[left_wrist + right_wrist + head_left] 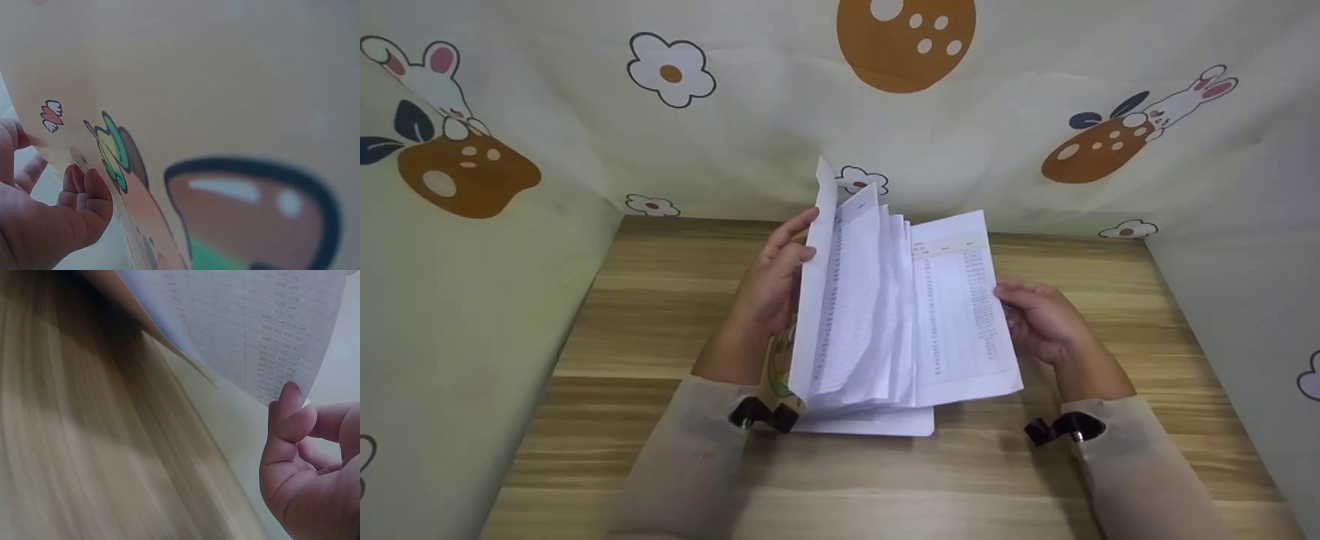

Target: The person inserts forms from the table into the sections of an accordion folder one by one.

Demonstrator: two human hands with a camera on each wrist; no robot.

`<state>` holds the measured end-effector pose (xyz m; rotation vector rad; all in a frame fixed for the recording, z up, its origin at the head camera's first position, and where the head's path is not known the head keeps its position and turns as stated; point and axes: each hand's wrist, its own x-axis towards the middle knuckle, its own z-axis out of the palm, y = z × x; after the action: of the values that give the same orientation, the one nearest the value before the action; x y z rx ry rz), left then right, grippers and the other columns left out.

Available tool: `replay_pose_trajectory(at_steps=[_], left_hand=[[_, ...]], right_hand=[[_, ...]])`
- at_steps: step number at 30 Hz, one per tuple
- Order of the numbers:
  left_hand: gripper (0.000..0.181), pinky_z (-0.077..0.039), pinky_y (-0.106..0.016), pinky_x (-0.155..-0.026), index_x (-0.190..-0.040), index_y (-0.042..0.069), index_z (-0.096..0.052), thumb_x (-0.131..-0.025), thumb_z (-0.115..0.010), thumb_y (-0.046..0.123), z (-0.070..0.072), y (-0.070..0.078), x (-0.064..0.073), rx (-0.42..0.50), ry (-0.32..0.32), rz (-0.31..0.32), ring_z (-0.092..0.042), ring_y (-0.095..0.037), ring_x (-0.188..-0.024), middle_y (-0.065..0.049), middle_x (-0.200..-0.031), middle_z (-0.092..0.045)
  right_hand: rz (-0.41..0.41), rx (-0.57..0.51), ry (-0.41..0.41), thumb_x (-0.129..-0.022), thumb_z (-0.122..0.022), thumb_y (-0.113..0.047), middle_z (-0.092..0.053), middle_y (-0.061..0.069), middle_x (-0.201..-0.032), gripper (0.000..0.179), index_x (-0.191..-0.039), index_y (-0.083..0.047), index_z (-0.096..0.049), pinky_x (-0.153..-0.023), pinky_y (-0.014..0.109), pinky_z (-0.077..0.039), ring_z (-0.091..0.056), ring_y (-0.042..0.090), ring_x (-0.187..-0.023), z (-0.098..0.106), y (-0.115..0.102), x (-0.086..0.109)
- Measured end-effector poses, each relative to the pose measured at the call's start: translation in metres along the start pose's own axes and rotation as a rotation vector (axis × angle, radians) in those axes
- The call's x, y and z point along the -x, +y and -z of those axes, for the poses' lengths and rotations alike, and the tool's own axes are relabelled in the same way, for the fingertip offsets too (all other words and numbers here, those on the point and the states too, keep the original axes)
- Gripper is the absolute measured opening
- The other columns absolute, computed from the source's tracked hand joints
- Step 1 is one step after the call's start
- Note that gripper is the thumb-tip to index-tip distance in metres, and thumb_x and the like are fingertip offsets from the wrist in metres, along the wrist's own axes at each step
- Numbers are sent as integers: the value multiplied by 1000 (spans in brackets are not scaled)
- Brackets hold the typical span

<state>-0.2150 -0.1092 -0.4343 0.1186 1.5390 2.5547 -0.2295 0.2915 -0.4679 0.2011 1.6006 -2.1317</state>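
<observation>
A notebook stands partly open above the wooden table, several white pages fanned out between its covers. My left hand grips the raised front cover by its outer side. In the left wrist view that cover is tan with cartoon prints, and the fingers of my left hand curl at its edge. At the right, my right hand pinches the outer edge of a page printed with columns. The right wrist view shows thumb and finger of my right hand meeting at this page's edge.
The wood-grain table lies beneath the notebook. Pale cloth printed with rabbits, flowers and orange fruit rises at the back and both sides. Each sleeve carries a small black device, one at the left wrist, one at the right wrist.
</observation>
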Motion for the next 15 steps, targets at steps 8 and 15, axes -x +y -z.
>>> replay_pose_trajectory(at_steps=[8,15], left_hand=[[57,-64,-33,-75,-155,29,-55,-102,-48,10,2,-1,0,-26,14,13,-68,-39,-112,-31,-149,-51],[56,-64,-33,-77,-156,30,-54,-103,-48,11,3,-1,0,-30,0,11,-67,-40,-116,-29,-152,-49]], right_hand=[[-1,62,-11,-109,-57,-11,-81,2,-89,21,-113,-13,-77,-56,16,-49,-63,5,-64,-18,11,-7],[13,139,39,-105,-64,-10,-80,0,-90,17,-118,-10,-74,-60,17,-52,-70,8,-72,-39,14,-14]])
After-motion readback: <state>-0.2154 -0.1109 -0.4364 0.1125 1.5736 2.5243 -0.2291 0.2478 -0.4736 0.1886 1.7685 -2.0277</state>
